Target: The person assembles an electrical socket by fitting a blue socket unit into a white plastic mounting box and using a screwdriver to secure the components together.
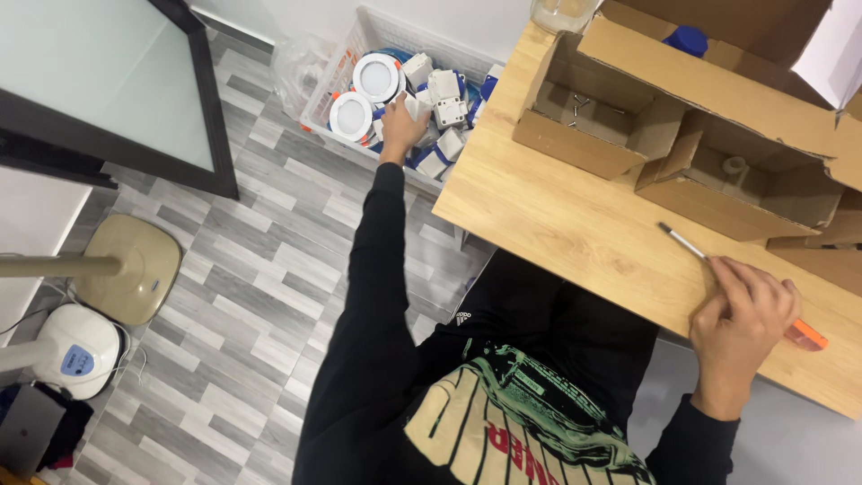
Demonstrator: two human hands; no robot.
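At the lower right of the frame, the right hand [741, 314] rests on the pale wooden tabletop [575, 233] with its fingers curled over the orange handle of a slim metal-shafted screwdriver [709, 260]; the shaft pokes out toward the upper left and a bit of orange handle shows past the knuckles. The grip looks loose, more a hand laid over the tool than a tight hold.

Further up the frame, 2 open brown cardboard boxes [593, 117] sit on the table, holding small metal and plastic parts.

Farthest away, at the upper middle, the left hand [400, 126] reaches down off the table's edge into a white plastic basket [359, 40] on the grey plank floor. Its fingers are folded around a small white plastic fitting [415, 106] among the heap, beside 2 round white downlights [364, 94]; whether it is lifted clear I cannot tell.

The step in hand looks like picking 1 fitting from the basket. The next move would call for a firm pinch and a lift clear of the neighbouring pieces.
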